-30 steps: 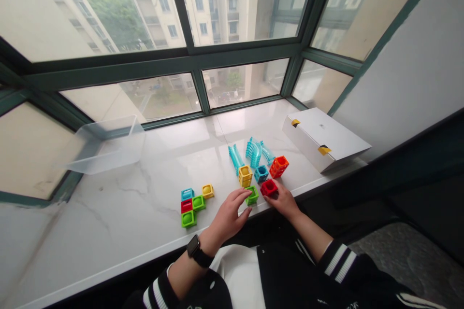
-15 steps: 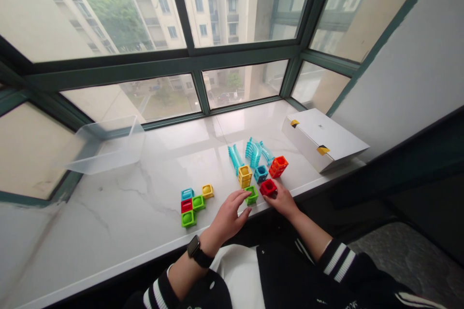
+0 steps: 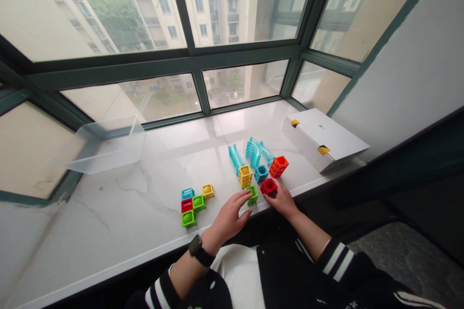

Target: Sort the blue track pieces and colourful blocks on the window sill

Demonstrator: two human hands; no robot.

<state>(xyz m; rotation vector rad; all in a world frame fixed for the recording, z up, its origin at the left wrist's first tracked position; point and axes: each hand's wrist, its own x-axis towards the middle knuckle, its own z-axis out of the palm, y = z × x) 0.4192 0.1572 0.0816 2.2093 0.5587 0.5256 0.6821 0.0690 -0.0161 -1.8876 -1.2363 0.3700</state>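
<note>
My right hand (image 3: 283,200) is closed around the near side of a red hollow block (image 3: 268,186) at the sill's front edge. Beside it my left hand (image 3: 232,216) is open, thumb and fingers apart, with its fingertips at a green block (image 3: 253,196); whether they touch it I cannot tell. Just behind stand a yellow block tower (image 3: 245,175), a blue block (image 3: 261,174) and a taller orange-red block (image 3: 279,167). Clear turquoise track pieces (image 3: 236,158) lie beyond them.
Left of my hands lies a group of blocks, among them a red one (image 3: 186,205), a green one (image 3: 188,218) and a yellow one (image 3: 208,190). A clear plastic bin (image 3: 112,154) is at the far left, a white box (image 3: 326,135) at the right. Windows line the back of the marble sill (image 3: 145,217).
</note>
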